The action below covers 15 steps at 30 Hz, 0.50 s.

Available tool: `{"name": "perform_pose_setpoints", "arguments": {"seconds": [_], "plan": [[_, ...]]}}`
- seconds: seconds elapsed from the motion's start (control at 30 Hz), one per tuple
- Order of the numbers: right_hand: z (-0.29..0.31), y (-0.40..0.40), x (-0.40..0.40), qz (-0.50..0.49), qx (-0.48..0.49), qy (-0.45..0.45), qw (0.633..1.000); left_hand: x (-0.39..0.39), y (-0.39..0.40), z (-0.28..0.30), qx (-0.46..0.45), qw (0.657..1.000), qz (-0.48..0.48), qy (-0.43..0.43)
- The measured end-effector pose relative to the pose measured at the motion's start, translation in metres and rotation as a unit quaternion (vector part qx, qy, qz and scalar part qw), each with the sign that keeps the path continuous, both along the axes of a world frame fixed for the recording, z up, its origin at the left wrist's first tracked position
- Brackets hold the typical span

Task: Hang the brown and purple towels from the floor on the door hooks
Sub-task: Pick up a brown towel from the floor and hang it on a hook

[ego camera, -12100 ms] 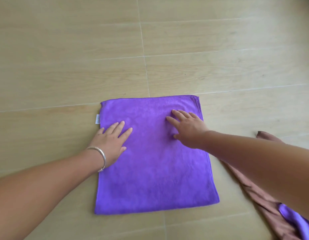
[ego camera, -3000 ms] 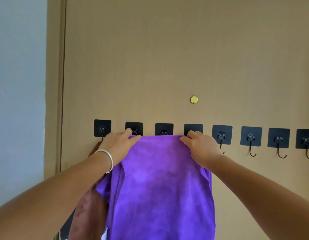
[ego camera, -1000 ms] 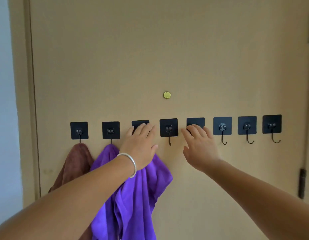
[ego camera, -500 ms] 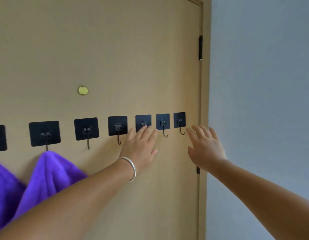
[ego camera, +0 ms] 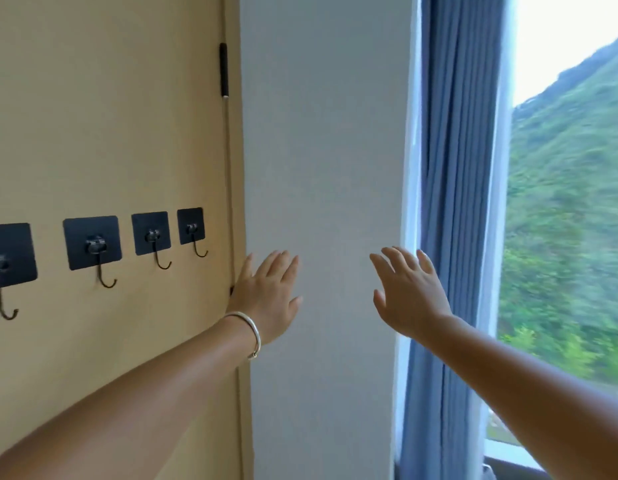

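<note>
The tan door (ego camera: pixel 110 116) fills the left of the head view, with several black square hook plates in a row; the bare hooks nearest me are a large one (ego camera: pixel 92 243) and two smaller ones (ego camera: pixel 151 233) (ego camera: pixel 191 226) toward the door's right edge. No towel is in view. My left hand (ego camera: pixel 267 294), with a silver bangle on the wrist, is raised with straight fingers in front of the door's edge and the grey wall, holding nothing. My right hand (ego camera: pixel 406 291) is raised beside it, fingers spread, holding nothing.
A grey wall (ego camera: pixel 321 150) stands right of the door. A blue curtain (ego camera: pixel 452 168) hangs beside a window (ego camera: pixel 570 202) with a green hillside outside. A black hinge (ego camera: pixel 224 71) sits on the door's edge.
The view has swung further right: the purple towel on its hook has left the frame, and curtain and window have come in. Both hands stay raised and empty, now before the wall.
</note>
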State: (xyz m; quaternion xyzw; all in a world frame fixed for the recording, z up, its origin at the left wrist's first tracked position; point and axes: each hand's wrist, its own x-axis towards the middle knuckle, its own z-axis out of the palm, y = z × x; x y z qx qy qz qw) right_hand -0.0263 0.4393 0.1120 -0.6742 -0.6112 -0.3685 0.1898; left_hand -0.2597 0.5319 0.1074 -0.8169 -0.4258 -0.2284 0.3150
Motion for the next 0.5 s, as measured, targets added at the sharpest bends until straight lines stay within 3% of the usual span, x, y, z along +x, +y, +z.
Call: {"name": "perform_pose_setpoints", "arguments": {"seconds": [0.27, 0.5], "plan": [[-0.013, -0.128, 0.071, -0.183, -0.035, 0.004, 0.983, 0.113, -0.048, -0.024, -0.031, 0.984, -0.178, -0.008], [-0.018, -0.266, 0.128, -0.331, -0.030, 0.030, 0.942, 0.227, -0.136, -0.020, -0.035, 0.946, -0.323, -0.006]]}}
